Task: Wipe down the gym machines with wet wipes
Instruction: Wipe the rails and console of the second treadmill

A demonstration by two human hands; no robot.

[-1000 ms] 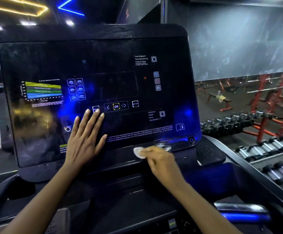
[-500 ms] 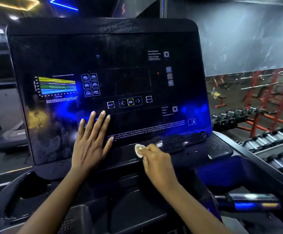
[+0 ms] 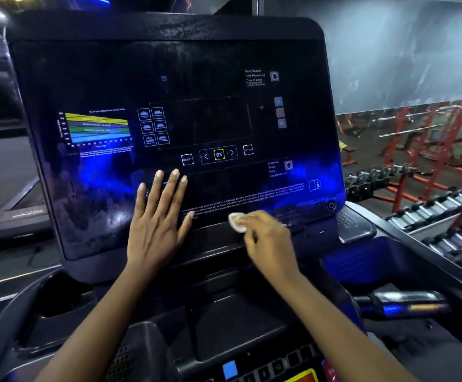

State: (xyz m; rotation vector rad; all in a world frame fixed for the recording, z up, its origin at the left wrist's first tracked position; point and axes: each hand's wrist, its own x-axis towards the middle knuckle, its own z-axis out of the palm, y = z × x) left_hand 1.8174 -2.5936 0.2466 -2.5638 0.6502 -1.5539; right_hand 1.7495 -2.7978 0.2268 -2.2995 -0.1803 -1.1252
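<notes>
A black treadmill console [image 3: 210, 64] with a glossy display panel fills the middle of the head view. My left hand [image 3: 155, 224] lies flat on the lower left of the panel, fingers straight and spread. My right hand [image 3: 268, 241] pinches a small white wet wipe [image 3: 236, 218] and presses it against the panel's bottom edge, just below the printed warning text. Wet streaks and blue light reflections show on the glass around both hands.
A cup-holder recess [image 3: 61, 296] lies at the lower left and a metal handlebar [image 3: 406, 301] at the right. Button keys [image 3: 265, 370] sit at the bottom. Dumbbell racks [image 3: 431, 213] and red frames [image 3: 428, 136] stand to the right.
The view has shifted, so the console sits further right in frame. My right hand has moved the wipe a little left along the bottom edge. My left hand stays flat on the panel.
</notes>
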